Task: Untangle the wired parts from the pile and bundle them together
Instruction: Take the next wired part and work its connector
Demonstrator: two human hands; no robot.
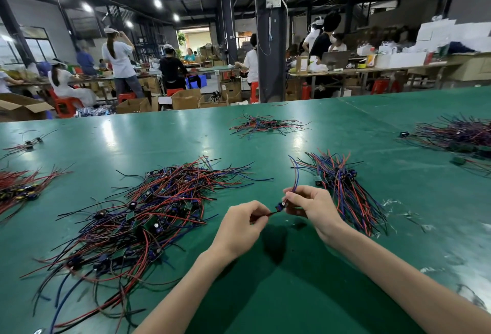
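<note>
A large tangled pile of wired parts [138,216], red, blue and black wires with small circuit boards, lies on the green table [292,293] to my left. A sorted bundle [345,187] with its wires laid roughly parallel rests to my right. Between them, above the table, I hold one wired part [281,206]. My left hand [243,224] pinches its red and black wire ends. My right hand [309,203] pinches its small board end, and blue and red wires rise from those fingers.
More wire piles lie at the far middle [265,124], far right [457,134] and left edge [18,187]. White scraps [398,208] dot the table at right. Beyond the table's far edge stand cardboard boxes, a dark pillar [269,41] and several people at other benches.
</note>
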